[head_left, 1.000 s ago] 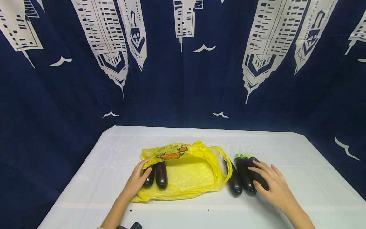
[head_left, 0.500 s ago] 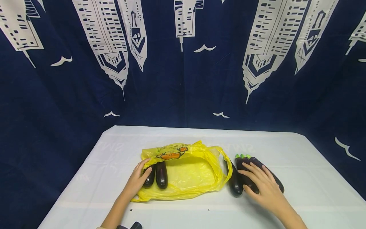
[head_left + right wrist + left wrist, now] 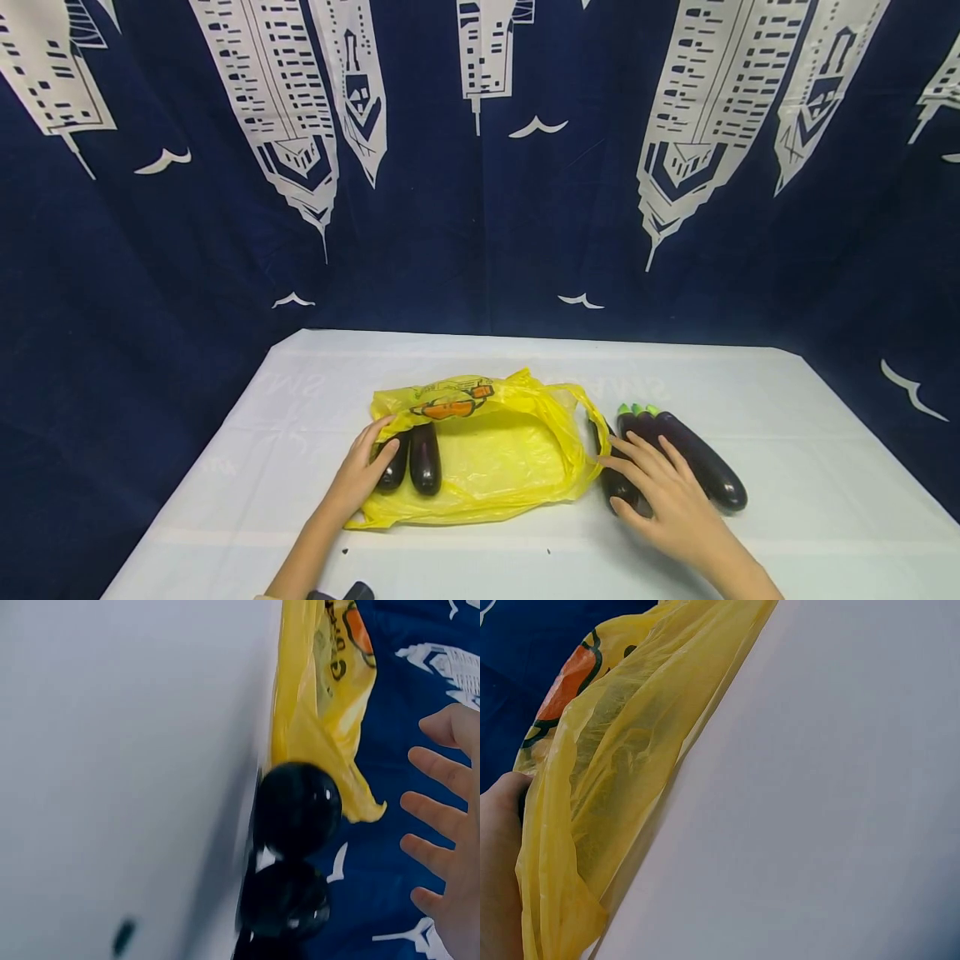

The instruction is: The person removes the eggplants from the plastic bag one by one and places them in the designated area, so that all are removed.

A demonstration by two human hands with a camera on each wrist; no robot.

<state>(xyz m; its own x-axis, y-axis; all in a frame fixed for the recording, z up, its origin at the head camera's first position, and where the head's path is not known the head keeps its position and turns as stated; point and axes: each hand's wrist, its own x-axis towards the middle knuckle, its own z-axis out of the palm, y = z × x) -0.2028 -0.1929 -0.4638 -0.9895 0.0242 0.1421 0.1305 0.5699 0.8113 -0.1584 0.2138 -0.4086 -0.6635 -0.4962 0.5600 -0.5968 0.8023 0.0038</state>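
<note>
A yellow plastic bag (image 3: 498,458) lies on its side, its mouth facing the person. Two dark eggplants (image 3: 425,460) rest inside it at the left. My left hand (image 3: 360,471) holds the bag's left edge, thumb in front of the outer eggplant; its other fingers are partly hidden by plastic. To the bag's right several eggplants (image 3: 708,468) lie side by side, green stems pointing away. My right hand (image 3: 667,500) is over the left ones, fingers spread, fingertips near the bag's handle loop (image 3: 600,437). In the right wrist view that hand (image 3: 454,817) appears apart from the rounded eggplant ends (image 3: 298,810).
Everything lies on a white-covered table (image 3: 480,567). Behind it hangs a dark blue curtain (image 3: 480,250) printed with white buildings and birds. A dark strap or device (image 3: 358,590) shows by the left wrist at the bottom edge.
My right hand has moved left across the eggplants, from the rightmost toward the one nearest the bag, uncovering the rightmost. The left hand and bag have stayed in place.
</note>
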